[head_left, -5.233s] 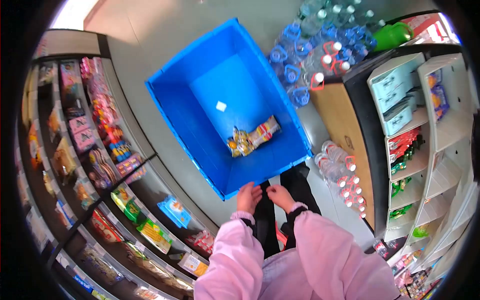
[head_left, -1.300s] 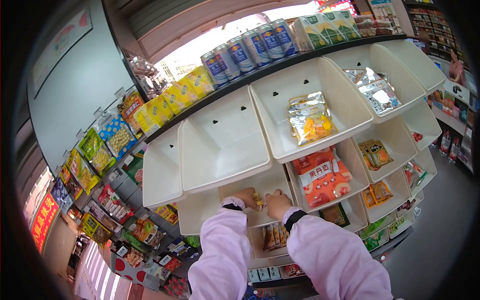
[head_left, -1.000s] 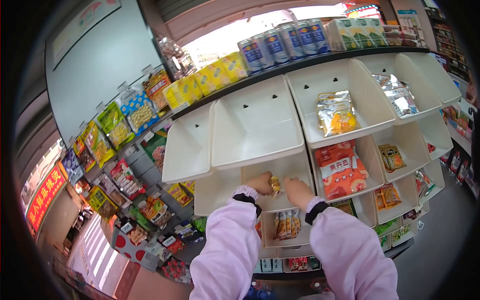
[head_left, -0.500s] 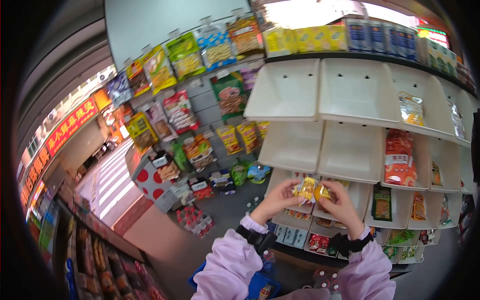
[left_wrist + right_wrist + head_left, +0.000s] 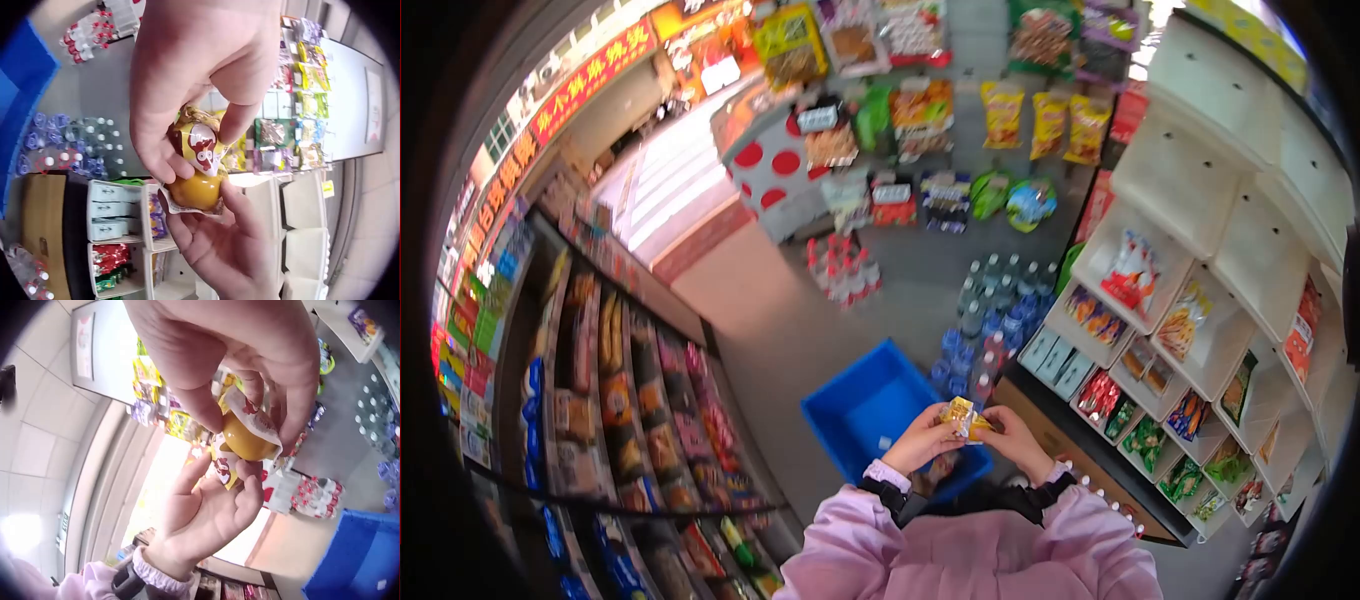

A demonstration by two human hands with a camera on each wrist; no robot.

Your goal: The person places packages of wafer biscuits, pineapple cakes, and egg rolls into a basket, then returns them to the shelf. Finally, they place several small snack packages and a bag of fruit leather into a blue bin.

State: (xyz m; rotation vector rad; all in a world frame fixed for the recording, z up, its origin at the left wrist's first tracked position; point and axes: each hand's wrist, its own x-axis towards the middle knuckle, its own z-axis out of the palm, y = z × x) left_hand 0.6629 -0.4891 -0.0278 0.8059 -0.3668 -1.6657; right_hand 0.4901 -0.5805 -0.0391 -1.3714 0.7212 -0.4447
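Note:
Both hands meet close together over the near part of a blue bin [image 5: 855, 400] in the head view. My left hand [image 5: 922, 442] pinches a small yellow-and-white snack packet [image 5: 201, 147] with a red cartoon animal head printed on it. My right hand [image 5: 1020, 445] pinches a similar snack packet [image 5: 250, 439], through which a smooth, round, brown egg-like piece shows. The two packets touch or overlap between the fingertips in both wrist views. Inside the bin lie a small white square [image 5: 885, 443] and a packaged snack, partly hidden behind the left hand.
White shelf trays [image 5: 1160, 190] with snack packets rise at the right. Grouped water bottles [image 5: 1000, 300] stand on the floor beyond the bin. A curved snack rack [image 5: 615, 400] runs along the left, and red-capped bottles [image 5: 843, 270] stand farther back.
Earlier the hands were without packets near the bin, then in a shelf tray taking the packets. They have since come away from the shelves with them, and the view has turned left and down.

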